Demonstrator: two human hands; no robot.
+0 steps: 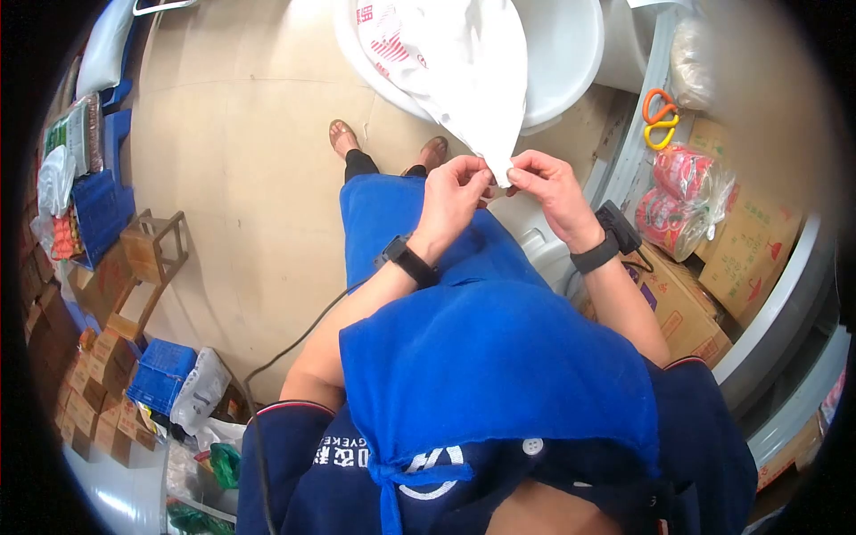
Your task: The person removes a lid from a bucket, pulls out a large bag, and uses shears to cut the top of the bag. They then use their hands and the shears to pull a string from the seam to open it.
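A white sack (446, 62) with red print lies over a large white tub (571, 67), its narrow corner drawn down toward my body. On the left side of that corner, my left hand (456, 192) pinches the edge between thumb and fingers. My right hand (548, 192) grips the same corner from the other side, thumb against fingers. The two hands are close together, just above the blue apron (490, 348).
Orange and yellow scissors (660, 120) hang at the right, above red packages (678, 196) in clear plastic. Cardboard boxes (682, 303) stand below. At the left are a wooden stool (152, 250), blue crates (102, 209) and stacked cartons (107, 366). A cable runs from my left wrist.
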